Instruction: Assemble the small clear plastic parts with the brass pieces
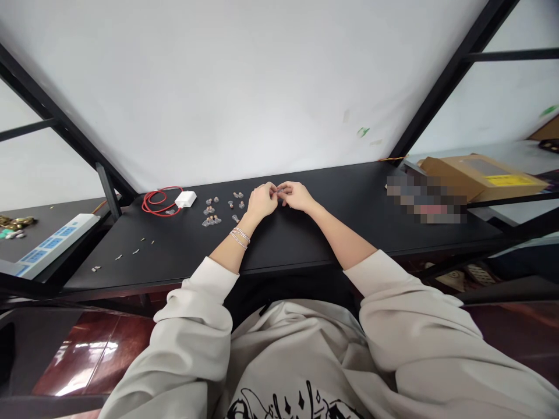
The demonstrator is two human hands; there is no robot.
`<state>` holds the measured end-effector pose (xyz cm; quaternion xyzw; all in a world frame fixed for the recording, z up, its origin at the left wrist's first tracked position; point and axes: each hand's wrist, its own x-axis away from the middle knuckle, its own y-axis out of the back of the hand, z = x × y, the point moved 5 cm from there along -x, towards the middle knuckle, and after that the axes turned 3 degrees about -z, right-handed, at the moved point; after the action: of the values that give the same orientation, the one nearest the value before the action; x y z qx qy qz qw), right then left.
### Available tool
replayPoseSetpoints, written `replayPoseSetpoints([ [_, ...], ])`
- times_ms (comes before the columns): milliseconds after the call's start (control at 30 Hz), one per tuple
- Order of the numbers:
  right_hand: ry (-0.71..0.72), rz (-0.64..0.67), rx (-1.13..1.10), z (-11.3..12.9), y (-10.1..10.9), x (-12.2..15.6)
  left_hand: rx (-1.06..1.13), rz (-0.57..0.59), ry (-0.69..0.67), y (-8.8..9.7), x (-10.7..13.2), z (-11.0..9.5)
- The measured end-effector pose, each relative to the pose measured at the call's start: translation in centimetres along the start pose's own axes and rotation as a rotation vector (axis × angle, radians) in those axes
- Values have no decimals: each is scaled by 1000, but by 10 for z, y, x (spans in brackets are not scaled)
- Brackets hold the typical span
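My left hand (262, 201) and my right hand (297, 196) meet over the black table, fingertips almost touching. Both pinch a small greyish, see-through piece (280, 191), mostly covered by the fingers, so its exact kind does not show. Left of my left hand lie several small clear pieces with copper-coloured parts, among them a row (212, 220), a small group (238, 195) and a single one (236, 219) close to the wrist. A beaded bracelet (240, 237) circles my left wrist.
A white charger (186, 199) with a coiled red cable (151, 205) lies at the back left. Several tiny metallic bits (135, 251) are scattered at the front left. A white power strip (59, 244) stands further left. An open cardboard box (489, 174) sits right, beside a blurred-out item (425, 199).
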<state>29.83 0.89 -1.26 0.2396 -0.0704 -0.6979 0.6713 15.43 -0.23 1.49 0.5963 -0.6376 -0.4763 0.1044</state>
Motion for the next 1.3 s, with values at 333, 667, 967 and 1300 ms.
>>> replayPoseSetpoints([
  [333,-11,-53,-28,4,3,3,-23,25,3,-2,0,-1],
  [667,-21,-78,-63,7,6,2,-19,62,-75,-7,0,-2],
  [967,-39,-91,-8,8,7,3,38,-47,-113,-3,-2,-2],
  [1300,-8,-134,127,8,14,3,-9,23,-49,-3,0,-2],
])
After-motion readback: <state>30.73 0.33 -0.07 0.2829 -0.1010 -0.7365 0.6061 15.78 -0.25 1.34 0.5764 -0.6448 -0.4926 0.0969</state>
